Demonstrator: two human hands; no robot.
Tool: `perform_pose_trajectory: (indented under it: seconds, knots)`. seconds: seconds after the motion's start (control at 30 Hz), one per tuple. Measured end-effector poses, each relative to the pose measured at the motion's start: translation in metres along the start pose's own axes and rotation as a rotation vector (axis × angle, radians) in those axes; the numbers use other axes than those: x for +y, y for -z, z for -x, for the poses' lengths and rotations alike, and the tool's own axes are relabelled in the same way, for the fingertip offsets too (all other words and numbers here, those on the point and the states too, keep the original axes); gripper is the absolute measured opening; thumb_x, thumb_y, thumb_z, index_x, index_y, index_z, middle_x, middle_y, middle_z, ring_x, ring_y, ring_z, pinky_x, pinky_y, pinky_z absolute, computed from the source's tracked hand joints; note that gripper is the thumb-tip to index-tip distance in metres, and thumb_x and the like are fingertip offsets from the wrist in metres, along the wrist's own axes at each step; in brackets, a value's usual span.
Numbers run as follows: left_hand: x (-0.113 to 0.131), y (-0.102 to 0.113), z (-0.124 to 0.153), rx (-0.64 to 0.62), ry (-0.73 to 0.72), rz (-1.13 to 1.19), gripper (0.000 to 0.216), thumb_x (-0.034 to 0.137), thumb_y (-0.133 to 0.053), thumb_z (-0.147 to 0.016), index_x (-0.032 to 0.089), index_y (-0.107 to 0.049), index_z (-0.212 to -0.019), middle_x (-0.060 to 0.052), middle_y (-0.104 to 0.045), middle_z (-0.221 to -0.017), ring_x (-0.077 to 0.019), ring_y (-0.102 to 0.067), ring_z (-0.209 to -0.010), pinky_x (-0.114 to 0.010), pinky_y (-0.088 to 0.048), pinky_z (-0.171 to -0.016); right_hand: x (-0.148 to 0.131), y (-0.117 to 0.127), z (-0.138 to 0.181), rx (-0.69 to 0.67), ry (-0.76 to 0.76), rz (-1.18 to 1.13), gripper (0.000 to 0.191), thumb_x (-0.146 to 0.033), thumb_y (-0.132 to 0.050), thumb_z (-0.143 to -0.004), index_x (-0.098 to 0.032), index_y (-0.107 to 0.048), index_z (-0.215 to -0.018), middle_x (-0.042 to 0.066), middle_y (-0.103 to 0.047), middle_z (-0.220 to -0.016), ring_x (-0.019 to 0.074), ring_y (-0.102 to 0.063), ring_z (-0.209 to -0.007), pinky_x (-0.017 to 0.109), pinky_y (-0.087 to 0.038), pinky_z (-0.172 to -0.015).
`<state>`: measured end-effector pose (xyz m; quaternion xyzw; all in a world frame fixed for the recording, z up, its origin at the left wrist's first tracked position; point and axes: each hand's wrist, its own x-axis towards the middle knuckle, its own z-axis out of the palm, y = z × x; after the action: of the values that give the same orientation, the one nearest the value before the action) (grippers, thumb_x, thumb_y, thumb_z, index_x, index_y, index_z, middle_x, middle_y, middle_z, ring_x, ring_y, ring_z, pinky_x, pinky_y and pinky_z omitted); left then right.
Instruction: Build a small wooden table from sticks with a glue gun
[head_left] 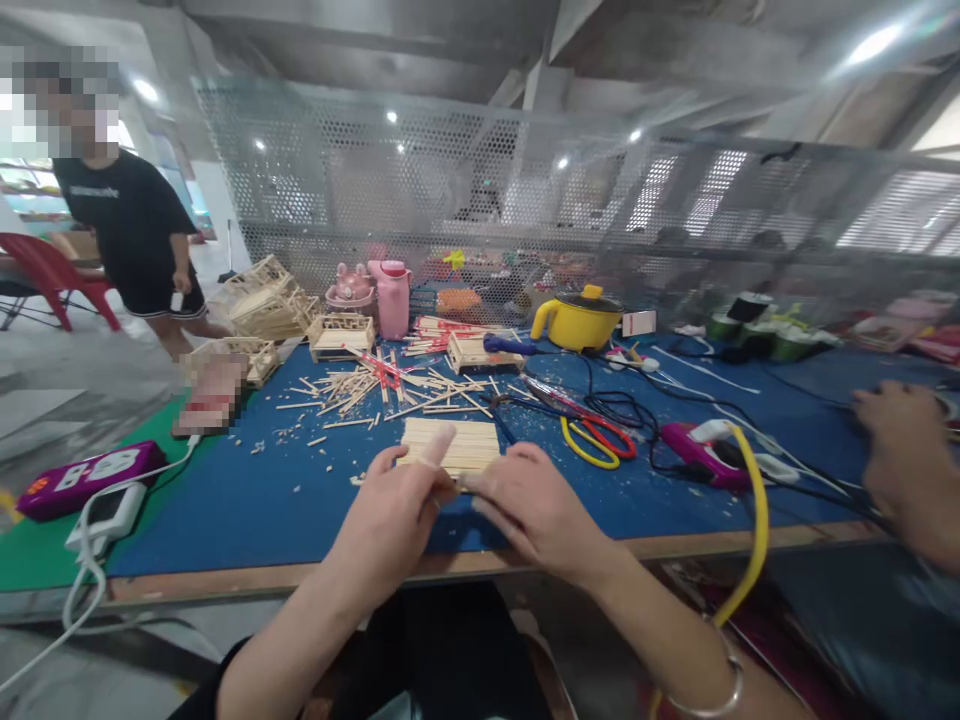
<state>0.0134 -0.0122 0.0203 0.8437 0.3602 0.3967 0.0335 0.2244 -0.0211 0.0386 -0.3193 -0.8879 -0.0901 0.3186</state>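
My left hand (pixel 397 510) is closed at the near left part of a small panel of pale wooden sticks (pixel 420 436), with its wrapped index finger lying across the panel. My right hand (pixel 546 508) is curled at the panel's near right corner. Its fingertips meet those of my left hand around a small pale bit, too blurred to name. Behind the panel lies a loose heap of wooden sticks (pixel 349 388). Red- and yellow-handled scissors (pixel 596 440) rest to the right. Beyond the heap, a blue-handled tool (pixel 510 346) lies against a small wooden stick frame (pixel 472 356).
Stick-built pieces (pixel 270 305) are stacked at the back left, near a pink jug (pixel 393 303). A yellow pot (pixel 583 322) stands behind the cables. Purple power strips (pixel 697 458) (pixel 90 480) lie on both sides. Another person's hand (pixel 904 440) is at right; a person (pixel 127 220) stands left.
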Motion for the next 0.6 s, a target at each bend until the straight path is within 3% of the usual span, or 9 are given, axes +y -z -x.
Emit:
perform_pose_trajectory:
  seconds: [0.1, 0.17, 0.23, 0.33, 0.43, 0.6]
  knots:
    - [0.005, -0.006, -0.010, 0.032, -0.149, -0.002, 0.052, 0.012, -0.047, -0.089, 0.024, -0.036, -0.138, 0.001, -0.074, -0.088, -0.0148, -0.066, -0.083, -0.044, -0.040, -0.101, -0.006, -0.005, 0.010, 0.050, -0.020, -0.025, 0.016, -0.019, -0.049, -0.092, -0.017, -0.063, -0.098, 0.005, -0.068, -0.078, 0.0170, -0.060, -0.074, 0.033, -0.045, -0.073]
    - [0.001, -0.003, -0.011, 0.107, -0.135, 0.014, 0.048, 0.020, -0.053, -0.088, 0.023, -0.041, -0.135, -0.004, -0.072, -0.104, -0.0177, -0.064, -0.099, -0.046, -0.035, -0.106, 0.002, -0.009, 0.014, 0.139, -0.135, -0.011, 0.014, -0.020, -0.051, -0.092, -0.018, -0.064, -0.096, 0.005, -0.069, -0.080, 0.0177, -0.061, -0.076, 0.032, -0.046, -0.072]
    - [-0.008, 0.004, -0.006, 0.260, 0.075, 0.086, 0.042, 0.028, -0.055, -0.088, 0.023, -0.049, -0.129, -0.008, -0.066, -0.118, -0.0210, -0.058, -0.112, -0.045, -0.036, -0.106, 0.013, -0.013, 0.018, 0.253, -0.276, -0.005, 0.013, -0.021, -0.052, -0.091, -0.019, -0.065, -0.095, 0.006, -0.070, -0.084, 0.0185, -0.062, -0.080, 0.033, -0.047, -0.075]
    - [-0.027, 0.007, 0.012, 0.454, 0.532, 0.289, 0.038, 0.033, -0.053, -0.088, 0.018, -0.056, -0.122, -0.010, -0.067, -0.111, -0.0210, -0.063, -0.102, -0.037, -0.050, -0.091, 0.021, -0.020, 0.022, 0.308, -0.373, -0.030, 0.014, -0.022, -0.054, -0.090, -0.020, -0.067, -0.094, 0.005, -0.070, -0.086, 0.0193, -0.063, -0.083, 0.034, -0.047, -0.077]
    - [-0.040, 0.003, 0.029, 0.406, 0.709, 0.435, 0.036, 0.035, -0.059, -0.083, 0.014, -0.062, -0.113, -0.010, -0.069, -0.104, -0.0204, -0.067, -0.094, -0.034, -0.052, -0.086, 0.018, -0.025, 0.024, 0.311, -0.323, 0.013, 0.014, -0.022, -0.055, -0.089, -0.021, -0.068, -0.091, 0.004, -0.069, -0.082, 0.0195, -0.063, -0.080, 0.034, -0.046, -0.076]
    - [-0.038, 0.001, 0.033, 0.284, 0.617, 0.372, 0.029, 0.033, -0.066, -0.077, 0.018, -0.068, -0.102, -0.006, -0.070, -0.099, -0.0191, -0.066, -0.093, -0.033, -0.051, -0.088, 0.015, -0.028, 0.024, 0.323, -0.252, 0.117, 0.011, -0.021, -0.058, -0.087, -0.020, -0.069, -0.088, 0.005, -0.067, -0.079, 0.0188, -0.061, -0.077, 0.034, -0.044, -0.074]
